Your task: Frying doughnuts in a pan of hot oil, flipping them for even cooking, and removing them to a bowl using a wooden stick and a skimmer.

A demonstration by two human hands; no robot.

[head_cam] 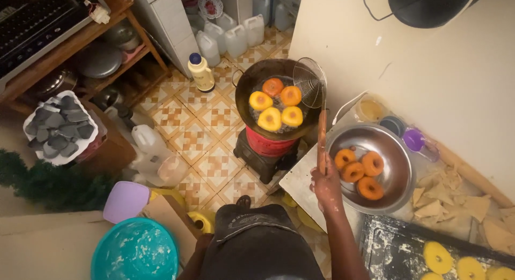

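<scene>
My right hand [325,184] grips the wooden handle of a wire skimmer [310,81], whose mesh basket rests over the right rim of a black frying pan [248,84]. Several doughnuts [276,105] float in hot oil in the pan, some orange-brown, some yellow. The pan sits on a red stove [266,146] on the floor. Just right of my hand, a steel bowl [399,151] holds several fried brown doughnuts [358,172]. My left hand is out of sight.
Raw yellow dough rings [456,264] lie on a floured black tray [397,248] at bottom right. Paper scraps [445,197] lie nearby. A teal basin [135,252], a lilac lid [126,201], plastic jugs [233,35], a bag of charcoal [59,127] and shelves [80,49] crowd the tiled floor.
</scene>
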